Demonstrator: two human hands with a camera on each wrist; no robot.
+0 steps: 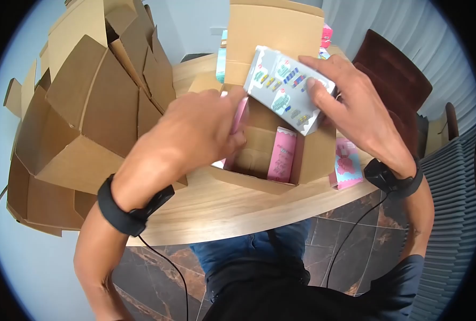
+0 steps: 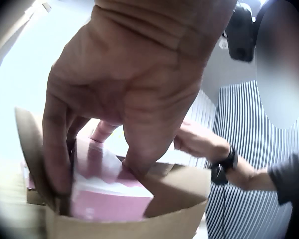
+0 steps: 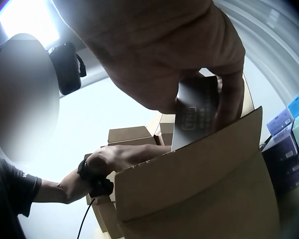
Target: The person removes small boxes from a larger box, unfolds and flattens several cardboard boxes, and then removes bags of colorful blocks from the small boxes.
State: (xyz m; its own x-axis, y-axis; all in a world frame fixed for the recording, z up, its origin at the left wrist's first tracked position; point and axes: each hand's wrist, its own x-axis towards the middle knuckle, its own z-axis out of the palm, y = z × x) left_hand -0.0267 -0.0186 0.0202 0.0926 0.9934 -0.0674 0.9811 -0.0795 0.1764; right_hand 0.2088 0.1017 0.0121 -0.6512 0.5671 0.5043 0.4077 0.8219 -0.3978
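Note:
An open cardboard carton (image 1: 259,184) stands on the table, its back flap raised. My left hand (image 1: 195,125) reaches down at the carton's left side and grips a pink box (image 2: 112,201), fingers on one side and thumb on the other. Over the carton's right half, my right hand (image 1: 353,91) holds a silver-grey box (image 1: 286,80) printed with small colourful pictures, tilted in the air. Its thumb lies on the printed face. Inside the carton, against the right wall, another pink box (image 1: 283,158) stands. Part of the carton's left interior is hidden behind my left hand.
Large opened cardboard boxes (image 1: 99,112) crowd the left side. A pink-and-blue box (image 1: 348,163) sits right of the carton on the wooden table (image 1: 206,214). Behind the raised flap are more coloured boxes (image 1: 221,64). A brown chair (image 1: 393,69) stands at the right.

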